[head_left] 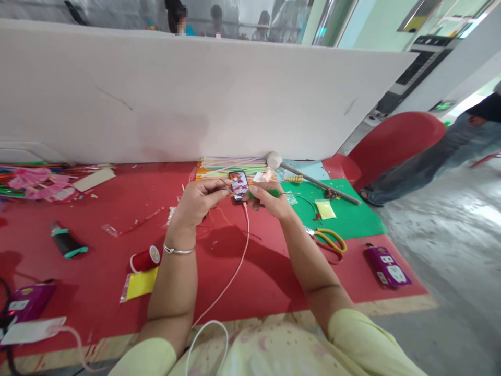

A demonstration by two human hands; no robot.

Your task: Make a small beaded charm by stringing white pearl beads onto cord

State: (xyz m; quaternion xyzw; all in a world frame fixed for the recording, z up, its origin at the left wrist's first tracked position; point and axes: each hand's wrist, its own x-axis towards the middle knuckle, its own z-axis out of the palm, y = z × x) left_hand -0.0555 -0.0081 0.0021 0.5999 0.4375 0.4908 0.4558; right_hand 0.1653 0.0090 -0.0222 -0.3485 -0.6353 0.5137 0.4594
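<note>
My left hand (201, 201) and my right hand (270, 201) are raised close together over the red mat (97, 250). The right hand pinches a short green stick (270, 193); the left hand's fingertips pinch a thin wire that runs toward the stick's end. Just behind the fingers a phone (239, 184) lies lit on the mat, with a pale cable (238, 256) trailing from it toward me.
A red thread spool (144, 259) and yellow packet (141, 283) lie at front left. Yellow-handled scissors (329, 241), a green sheet (344, 214), a purple pack (387, 267) and a long mallet (309, 179) are right. Straws (230, 166) line the white board. A red chair (391, 141) and a person's legs are far right.
</note>
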